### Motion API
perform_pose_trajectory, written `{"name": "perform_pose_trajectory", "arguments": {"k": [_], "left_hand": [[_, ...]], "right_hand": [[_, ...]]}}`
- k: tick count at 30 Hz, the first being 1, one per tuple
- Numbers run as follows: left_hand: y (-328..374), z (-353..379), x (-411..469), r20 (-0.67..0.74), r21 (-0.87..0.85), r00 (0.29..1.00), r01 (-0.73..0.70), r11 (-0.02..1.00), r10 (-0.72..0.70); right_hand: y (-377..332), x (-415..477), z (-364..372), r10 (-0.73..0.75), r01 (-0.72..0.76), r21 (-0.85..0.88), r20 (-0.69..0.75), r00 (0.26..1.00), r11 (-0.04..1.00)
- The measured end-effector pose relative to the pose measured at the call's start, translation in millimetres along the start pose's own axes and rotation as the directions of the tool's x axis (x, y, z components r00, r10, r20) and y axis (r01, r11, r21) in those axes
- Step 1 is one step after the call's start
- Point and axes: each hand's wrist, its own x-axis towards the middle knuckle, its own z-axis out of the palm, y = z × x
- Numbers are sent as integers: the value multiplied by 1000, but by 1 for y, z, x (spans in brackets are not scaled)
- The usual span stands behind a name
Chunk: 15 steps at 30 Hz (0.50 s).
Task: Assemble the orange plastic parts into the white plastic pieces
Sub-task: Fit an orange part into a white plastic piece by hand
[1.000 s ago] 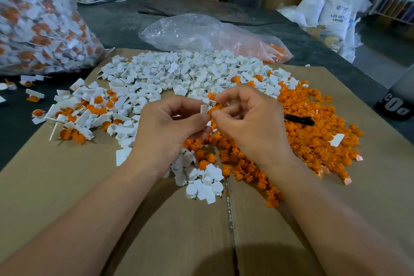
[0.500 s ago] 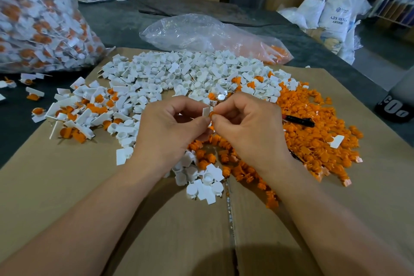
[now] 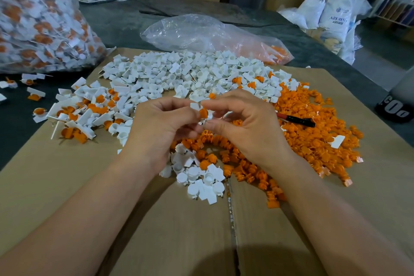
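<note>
Orange round plastic part (image 3: pixel 203 112) touches a white plastic piece (image 3: pixel 194 106) mid-frame; our left hand (image 3: pixel 161 125) and right hand (image 3: pixel 244 123) pinch them.

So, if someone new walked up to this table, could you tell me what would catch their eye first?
Probably the bright orange heap on the right of the cardboard, meeting the white heap spread across its far side. At centre, the left hand and right hand pinch one white piece with an orange part against it. A big clear bag of orange-and-white pieces sits far left.
</note>
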Motion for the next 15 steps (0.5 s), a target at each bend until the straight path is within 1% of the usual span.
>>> {"name": "perform_pose_trajectory", "arguments": {"k": [4,7,10,15], "left_hand": [[1,0,1,35,-40,997,66,997,-65],[2,-1,0,60,-50,995,80,996,-77],[3,-1,-1,80,-60,992,98,993,-93],[3,0,-1,70,-50,993,99,994,-95]], "right_hand": [[2,0,1,12,-12,43,10,1000,999],[4,0,1,-4,5,64,-3,1000,998],[5,0,1,-43,44,48,-20,999,998],[6,1,2,-87,87,40,-1,996,995]]}}
